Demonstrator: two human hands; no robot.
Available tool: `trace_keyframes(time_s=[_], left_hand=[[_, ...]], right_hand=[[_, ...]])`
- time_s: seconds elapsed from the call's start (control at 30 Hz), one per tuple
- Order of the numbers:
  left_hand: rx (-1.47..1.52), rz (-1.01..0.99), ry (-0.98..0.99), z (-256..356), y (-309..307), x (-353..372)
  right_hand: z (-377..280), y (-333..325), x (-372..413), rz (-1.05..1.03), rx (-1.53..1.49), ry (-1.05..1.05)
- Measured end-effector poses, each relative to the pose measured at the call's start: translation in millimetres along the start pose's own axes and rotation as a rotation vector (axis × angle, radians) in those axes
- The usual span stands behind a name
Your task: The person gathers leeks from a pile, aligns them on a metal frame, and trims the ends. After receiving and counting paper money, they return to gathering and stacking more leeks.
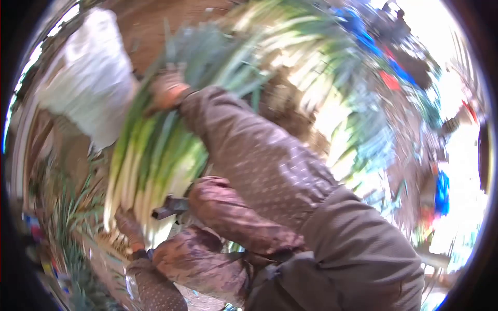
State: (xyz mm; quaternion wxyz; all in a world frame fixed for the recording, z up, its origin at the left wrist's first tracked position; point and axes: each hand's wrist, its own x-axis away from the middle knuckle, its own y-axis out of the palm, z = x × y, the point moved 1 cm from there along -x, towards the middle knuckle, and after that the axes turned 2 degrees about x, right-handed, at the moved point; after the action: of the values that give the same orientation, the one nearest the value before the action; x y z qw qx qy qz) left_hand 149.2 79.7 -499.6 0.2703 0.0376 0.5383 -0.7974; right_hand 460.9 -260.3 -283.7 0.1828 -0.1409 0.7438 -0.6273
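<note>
A thick bundle of long green onions [155, 150] stretches from dark green leaves at the top to pale white ends lower down. Across its leafy part lies my right hand [168, 88], blurred, its thumb and fingers spanning the stalks and gripping them. My left hand [129, 230] is low at the white ends, against the stalks on their outer side. Its fingers are smeared, so I cannot tell how far they close. A small dark block-like object [169, 207] sticks out beside the white ends, close to my knee [210, 189].
More green onions [311, 67] lie in a long curved row on the brown ground, beyond my right arm. A white plastic sack [98, 78] stands at the upper left. Loose green leaves [65, 217] litter the left side. Blue material [358, 31] shows at the upper right.
</note>
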Motion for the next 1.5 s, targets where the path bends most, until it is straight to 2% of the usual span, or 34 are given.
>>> trace_keyframes(time_s=[0.03, 0.07, 0.1, 0.13, 0.17, 0.2, 0.23, 0.27, 0.33, 0.37, 0.4, 0.43, 0.47, 0.5, 0.53, 0.6, 0.67, 0.7, 0.73, 0.77, 0.83, 0.87, 0.93, 0.97, 1.1, 1.23, 1.33, 1.4, 1.47, 1.5], left_hand=[[0.026, -0.006, -0.009, -6, -2, -1], [0.041, -0.013, -0.022, -1, -6, -4], [0.138, -0.090, -0.079, 15, -16, -7], [0.230, -0.157, -0.146, 38, -32, -9], [0.266, -0.185, -0.158, 42, -32, -10], [0.301, -0.213, -0.170, 46, -33, -11], [0.314, -0.218, -0.183, 45, -35, -12], [0.325, -0.229, -0.186, 48, -37, -12], [0.325, -0.243, -0.192, 50, -41, -11], [0.324, -0.250, -0.195, 53, -43, -11], [0.327, -0.253, -0.203, 52, -46, -11], [0.328, -0.260, -0.204, 56, -48, -11], [0.321, -0.275, -0.205, 58, -51, -11], [0.314, -0.284, -0.205, 62, -55, -11], [0.304, -0.294, -0.206, 64, -60, -13], [0.292, -0.299, -0.210, 70, -67, -15], [0.268, -0.304, -0.224, 75, -75, -15], [0.259, -0.309, -0.222, 78, -77, -15], [0.243, -0.316, -0.228, 84, -80, -15], [0.228, -0.316, -0.243, 90, -80, -14], [0.205, -0.322, -0.262, 96, -84, -13], [0.192, -0.328, -0.266, 103, -85, -13], [0.162, -0.333, -0.281, 109, -89, -13], [0.145, -0.337, -0.288, 112, -91, -13], [0.116, -0.348, -0.298, 118, -96, -14], [0.090, -0.360, -0.301, 123, -102, -14], [0.094, -0.374, -0.287, 126, -101, -17], [0.097, -0.374, -0.277, 127, -103, -18], [0.094, -0.378, -0.267, 132, -107, -19], [0.093, -0.382, -0.254, 134, -108, -21]], right_hand=[[-10, -2, 15, 0.115, -0.005, 0.059], [-15, -3, 38, 0.184, -0.026, -0.008], [-15, 3, 77, 0.383, -0.237, -0.133], [-8, -2, 131, 0.489, -0.421, -0.254], [1, -14, 186, 0.386, -0.482, -0.206], [20, 7, 233, 0.534, -0.487, -0.173], [51, 28, 282, 0.176, -0.456, -0.026], [90, 65, 333, 0.341, -0.550, -0.014], [168, 133, 461, 0.281, -0.976, 0.557], [207, 149, 520, -0.028, -0.927, 1.052], [228, 153, 583, 0.198, -0.650, 1.101], [259, 174, 640, 0.182, -0.360, 1.170], [264, 147, 670, 0.090, -0.376, 1.304], [278, 167, 715, 0.180, -0.569, 1.405], [277, 154, 730, 0.224, -0.822, 1.533], [279, 150, 738, 0.325, -0.924, 1.582], [300, 169, 726, 0.367, -0.927, 1.456], [303, 168, 713, 0.373, -0.943, 1.519], [308, 171, 693, 0.434, -0.899, 1.512], [334, 207, 688, 0.295, -0.634, 1.479], [345, 216, 648, 0.266, -0.356, 1.643], [357, 227, 637, 0.201, -0.470, 1.746], [357, 216, 606, 0.117, -0.462, 1.950], [352, 200, 596, 0.150, -0.541, 2.021], [349, 219, 595, 0.246, -0.535, 2.209], [358, 244, 620, 0.370, -0.537, 1.937], [365, 237, 640, 0.297, -0.657, 1.926], [361, 227, 654, 0.464, -0.850, 1.851], [373, 234, 682, 0.674, -1.113, 1.682], [370, 203, 698, 0.673, -1.298, 1.568]])
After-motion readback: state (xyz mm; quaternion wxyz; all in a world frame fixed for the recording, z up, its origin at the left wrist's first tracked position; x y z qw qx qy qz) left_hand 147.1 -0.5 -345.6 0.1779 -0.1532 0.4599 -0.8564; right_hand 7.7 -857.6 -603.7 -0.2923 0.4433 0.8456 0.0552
